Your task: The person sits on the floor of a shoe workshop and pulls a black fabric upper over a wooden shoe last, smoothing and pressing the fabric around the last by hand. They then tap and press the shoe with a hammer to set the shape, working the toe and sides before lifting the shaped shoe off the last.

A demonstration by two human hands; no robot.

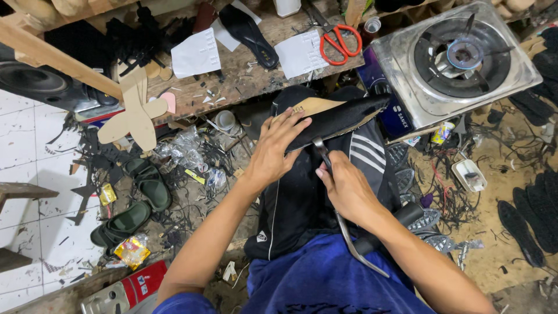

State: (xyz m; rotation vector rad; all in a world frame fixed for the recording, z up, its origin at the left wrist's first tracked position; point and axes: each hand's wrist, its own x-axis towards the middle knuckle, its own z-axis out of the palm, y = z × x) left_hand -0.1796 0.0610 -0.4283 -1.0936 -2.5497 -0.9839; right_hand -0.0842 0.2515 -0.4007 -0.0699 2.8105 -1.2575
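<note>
Blue shirt cloth (325,279) fills the bottom edge, and above it dark trousers with white stripes (360,154) cover the person's lap. On the floor at lower left lie a crumpled yellow and red wrapper (132,251), a small yellow sachet (107,194) and a red and white flat pack (145,282). Two white paper sheets (196,53) rest on the wooden surface (244,75) beside red-handled scissors (341,42). A small round lidded pot (225,121) sits on the floor below that surface; its contents cannot be told.

On the lap lies a black shoe upper on its last (340,119), toe toward the steel gas stove (459,61). Left hand (273,152) lies flat over the shoe's heel end, fingers spread and pressing, its grip loose. Right hand (347,189) has its grip wrapped tight round metal pincers (325,160), whose head touches the shoe's lower edge; the long handles (354,247) run back toward the body.
</note>
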